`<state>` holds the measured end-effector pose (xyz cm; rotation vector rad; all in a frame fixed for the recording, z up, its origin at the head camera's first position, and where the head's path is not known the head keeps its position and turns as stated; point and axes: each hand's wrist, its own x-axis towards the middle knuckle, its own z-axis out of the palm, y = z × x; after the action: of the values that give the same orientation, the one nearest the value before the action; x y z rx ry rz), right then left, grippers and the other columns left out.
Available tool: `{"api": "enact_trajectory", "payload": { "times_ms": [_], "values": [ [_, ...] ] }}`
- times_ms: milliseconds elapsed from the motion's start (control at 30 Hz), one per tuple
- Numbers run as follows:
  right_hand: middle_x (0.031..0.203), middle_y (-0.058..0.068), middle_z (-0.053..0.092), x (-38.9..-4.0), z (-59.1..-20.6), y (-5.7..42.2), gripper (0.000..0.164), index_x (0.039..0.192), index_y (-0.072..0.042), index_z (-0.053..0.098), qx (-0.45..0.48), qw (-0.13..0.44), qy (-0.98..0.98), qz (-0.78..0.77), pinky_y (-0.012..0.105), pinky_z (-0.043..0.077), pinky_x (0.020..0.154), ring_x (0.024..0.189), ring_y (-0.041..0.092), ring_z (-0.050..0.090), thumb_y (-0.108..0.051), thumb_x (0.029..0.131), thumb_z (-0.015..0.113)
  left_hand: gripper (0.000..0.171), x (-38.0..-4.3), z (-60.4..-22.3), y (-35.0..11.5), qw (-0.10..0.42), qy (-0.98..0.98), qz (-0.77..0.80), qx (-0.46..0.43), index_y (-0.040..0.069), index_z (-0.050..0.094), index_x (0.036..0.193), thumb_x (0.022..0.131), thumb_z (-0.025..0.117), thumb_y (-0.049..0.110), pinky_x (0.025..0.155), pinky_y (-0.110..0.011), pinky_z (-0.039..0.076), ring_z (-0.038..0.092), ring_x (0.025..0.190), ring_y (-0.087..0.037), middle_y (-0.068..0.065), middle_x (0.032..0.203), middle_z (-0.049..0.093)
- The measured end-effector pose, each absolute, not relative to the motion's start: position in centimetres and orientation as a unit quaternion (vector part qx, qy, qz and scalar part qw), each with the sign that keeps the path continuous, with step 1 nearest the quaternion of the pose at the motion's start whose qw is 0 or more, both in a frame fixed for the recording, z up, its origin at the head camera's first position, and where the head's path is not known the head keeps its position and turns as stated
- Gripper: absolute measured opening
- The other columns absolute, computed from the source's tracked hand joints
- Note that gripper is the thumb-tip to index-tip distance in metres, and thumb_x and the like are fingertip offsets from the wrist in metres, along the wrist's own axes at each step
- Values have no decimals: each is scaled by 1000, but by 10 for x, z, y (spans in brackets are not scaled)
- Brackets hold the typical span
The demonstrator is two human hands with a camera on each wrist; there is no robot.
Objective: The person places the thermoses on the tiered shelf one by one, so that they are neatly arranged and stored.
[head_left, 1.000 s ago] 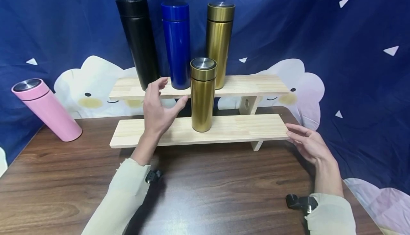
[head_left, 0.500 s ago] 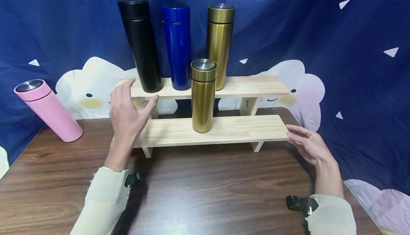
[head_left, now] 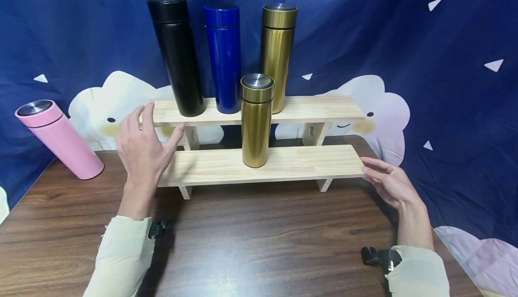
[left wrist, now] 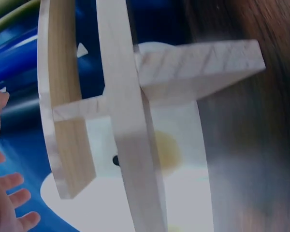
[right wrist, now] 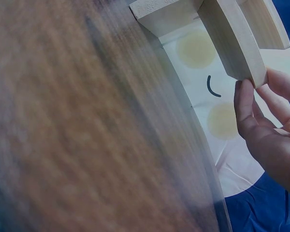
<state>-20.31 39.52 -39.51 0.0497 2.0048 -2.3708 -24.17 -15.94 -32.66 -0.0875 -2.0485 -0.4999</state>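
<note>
In the head view, my left hand [head_left: 141, 144] is held with its fingers spread, in front of the left end of a two-tier wooden shelf [head_left: 307, 157]. Nothing is in it; the left wrist view shows part of this hand [left wrist: 2, 203] apart from the boards. My right hand [head_left: 392, 182] pinches the right end of the lower board, thumb and fingers at its edge in the right wrist view. Upright on the upper board stand a black thermos [head_left: 178, 59], a blue thermos [head_left: 223, 59] and a tall gold thermos [head_left: 279, 54]. A shorter gold thermos [head_left: 257, 126] stands on the lower board.
A pink thermos [head_left: 60, 139] stands on the brown wooden table [head_left: 259, 234], left of the shelf. Behind hangs a dark blue cloth [head_left: 404, 41] with cloud faces and white triangles.
My left hand has moved left, from before the black and blue thermoses to the shelf's left end. The right hand stays at the board's right end. The thermoses have not moved.
</note>
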Motion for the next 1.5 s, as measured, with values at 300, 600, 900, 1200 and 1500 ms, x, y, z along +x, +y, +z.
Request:
{"api": "enact_trajectory", "payload": {
  "times_ms": [300,600,900,1200,1500],
  "values": [
    [97,-2,75,-202,-393,395,29,107,-20,78,22,23,644,-764,19,53,70,81,7,69,4,95,66,81,-237,-334,-186,483,-857,-179,11,11,54,145,87,57,68,93,-64,38,48,126,-45,-23,139,54],
    [97,-3,75,-203,-393,395,26,107,-21,77,31,22,657,-753,18,52,70,82,6,69,0,94,69,87,-231,-342,-212,470,-864,-174,37,10,49,149,88,53,72,102,-65,30,41,132,-46,-26,146,47],
    [96,-2,76,-204,-395,394,26,108,-20,78,27,23,652,-758,18,52,67,80,7,69,0,94,69,84,-228,-353,-239,462,-867,-176,65,12,43,154,92,52,68,111,-61,25,33,140,-47,-28,152,40],
    [96,-2,76,-204,-395,393,26,107,-19,78,28,21,649,-760,18,53,70,82,7,70,1,93,69,82,-221,-363,-258,438,-873,-183,110,16,40,156,93,54,67,110,-66,21,24,147,-43,-22,161,29],
    [95,-2,76,-204,-395,394,27,107,-19,79,25,21,646,-763,17,53,67,80,7,70,2,94,68,79,-223,-370,-275,462,-841,-226,168,22,36,159,95,48,68,114,-62,18,18,150,-40,-23,163,22]
  ]
}}
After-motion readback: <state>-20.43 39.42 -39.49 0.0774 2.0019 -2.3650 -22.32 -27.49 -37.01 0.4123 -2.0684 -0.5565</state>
